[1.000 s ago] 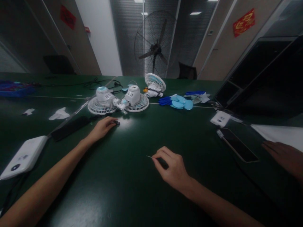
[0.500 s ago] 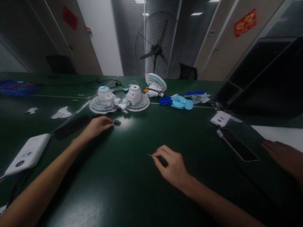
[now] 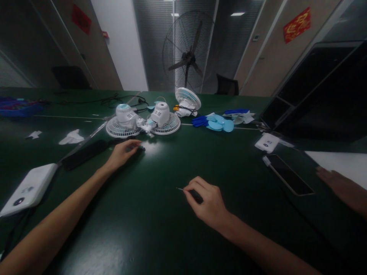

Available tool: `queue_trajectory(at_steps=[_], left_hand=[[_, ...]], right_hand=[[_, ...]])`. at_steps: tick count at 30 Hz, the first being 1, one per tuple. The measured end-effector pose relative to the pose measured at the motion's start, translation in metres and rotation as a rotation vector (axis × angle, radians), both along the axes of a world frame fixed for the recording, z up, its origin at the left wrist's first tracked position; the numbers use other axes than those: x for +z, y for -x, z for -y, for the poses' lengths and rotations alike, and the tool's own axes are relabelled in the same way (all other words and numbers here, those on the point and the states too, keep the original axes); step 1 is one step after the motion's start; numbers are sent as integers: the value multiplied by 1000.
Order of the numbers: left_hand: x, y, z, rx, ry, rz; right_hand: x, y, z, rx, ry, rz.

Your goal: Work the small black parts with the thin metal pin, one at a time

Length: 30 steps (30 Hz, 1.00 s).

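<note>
On the left of the dark green table, my left hand (image 3: 123,153) has its thumb and fingertips closed on a small black part (image 3: 142,148). The fingertips hide some of this part, and its kind is too unclear to tell. Lower and to the right, my right hand (image 3: 207,200) pinches a thin, short metal pin (image 3: 179,188) between thumb and forefinger, its free end pointing left. Just beyond my left hand, two white fan heads (image 3: 123,131) (image 3: 166,128) lie face down on the table.
A third white fan (image 3: 187,101) lies behind, near light-blue fan blades (image 3: 220,123) and blue gloves (image 3: 200,121). White devices (image 3: 30,189) (image 3: 266,143) sit left and right. A phone (image 3: 288,175) lies beside another person's hand (image 3: 341,187). A dark monitor (image 3: 321,95) stands at right.
My left hand has moved slightly right, and its fingers now cover part of the small black part. My right hand still holds the pin in nearly the same place.
</note>
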<state>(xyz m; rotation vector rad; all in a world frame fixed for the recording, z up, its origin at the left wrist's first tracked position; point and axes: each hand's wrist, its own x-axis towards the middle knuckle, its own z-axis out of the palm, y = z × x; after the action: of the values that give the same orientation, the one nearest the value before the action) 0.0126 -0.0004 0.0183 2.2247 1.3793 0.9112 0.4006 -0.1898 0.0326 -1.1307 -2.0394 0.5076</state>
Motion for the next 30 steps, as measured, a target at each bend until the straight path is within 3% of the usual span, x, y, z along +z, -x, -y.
queue_trajectory(at_steps=[8,14,17,24,30], left_hand=[[11,-6,10,17,-45,-77],[14,-8,12,-104,8,-163],[17,-29,26,-236,76,-160],[25,-116,96,-598,240,-47],[25,-130,109,-650,228,-9]], right_hand=[[1,0,0,6,20,-7],[0,-1,0,-11,8,23],[0,0,0,-28,21,58],[3,2,0,-69,47,160],[6,3,1,-51,11,151]])
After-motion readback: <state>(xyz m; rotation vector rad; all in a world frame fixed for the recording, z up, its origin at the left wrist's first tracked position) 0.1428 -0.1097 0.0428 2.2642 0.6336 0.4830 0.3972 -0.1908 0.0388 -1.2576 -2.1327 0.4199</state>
